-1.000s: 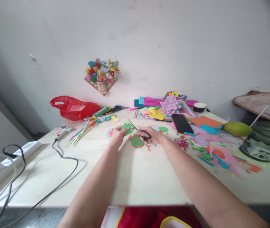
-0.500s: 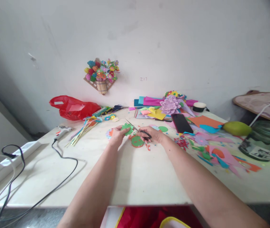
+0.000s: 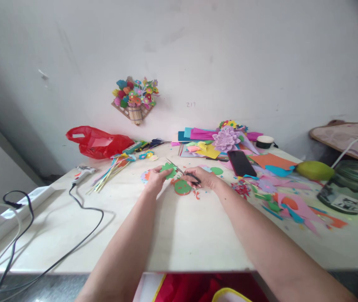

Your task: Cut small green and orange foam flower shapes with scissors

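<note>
Head; right hand (image 3: 202, 177) grips scissors (image 3: 181, 171) pointing diagonally leftward; left hand (image 3: 156, 178) pinches green cutout (image 3: 168, 170)

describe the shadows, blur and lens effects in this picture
Head view: soft shadow on the table beside the left forearm; head view: the green scalloped piece has clear colour, though its edges look soft; head view: the glass jar looks blurred, its label unreadable; head view: upper right corner is dark.

Bare forearms (image 3: 125, 243), red yellow-edged clothing (image 3: 185, 288)
</note>
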A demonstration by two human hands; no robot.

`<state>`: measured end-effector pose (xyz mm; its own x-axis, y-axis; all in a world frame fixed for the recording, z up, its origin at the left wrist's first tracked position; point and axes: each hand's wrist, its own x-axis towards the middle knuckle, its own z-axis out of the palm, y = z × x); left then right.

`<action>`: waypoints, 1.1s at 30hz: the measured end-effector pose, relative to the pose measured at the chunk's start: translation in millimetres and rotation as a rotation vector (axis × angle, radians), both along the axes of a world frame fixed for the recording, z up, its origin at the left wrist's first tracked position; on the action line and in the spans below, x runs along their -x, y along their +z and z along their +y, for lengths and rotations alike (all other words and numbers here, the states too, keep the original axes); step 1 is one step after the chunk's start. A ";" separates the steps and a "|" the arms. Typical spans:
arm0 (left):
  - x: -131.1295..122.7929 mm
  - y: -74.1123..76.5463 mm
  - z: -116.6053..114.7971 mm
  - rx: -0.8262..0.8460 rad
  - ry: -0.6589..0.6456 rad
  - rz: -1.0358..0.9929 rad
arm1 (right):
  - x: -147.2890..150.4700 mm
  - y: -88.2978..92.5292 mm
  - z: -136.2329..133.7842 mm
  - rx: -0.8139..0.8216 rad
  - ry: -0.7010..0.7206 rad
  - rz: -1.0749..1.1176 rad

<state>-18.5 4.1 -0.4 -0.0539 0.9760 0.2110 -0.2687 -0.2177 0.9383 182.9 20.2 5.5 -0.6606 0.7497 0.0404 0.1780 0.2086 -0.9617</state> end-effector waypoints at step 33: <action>-1.8 3.7 -6.6 0.007 -0.183 -0.011 | 4.7 6.5 -8.4 0.062 -0.191 0.230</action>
<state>-16.7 -2.5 3.3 0.1225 0.9711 0.2047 -0.3132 -0.1579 0.9365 178.1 11.7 12.0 -0.4859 0.8654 0.1226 -0.0155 0.1317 -0.9912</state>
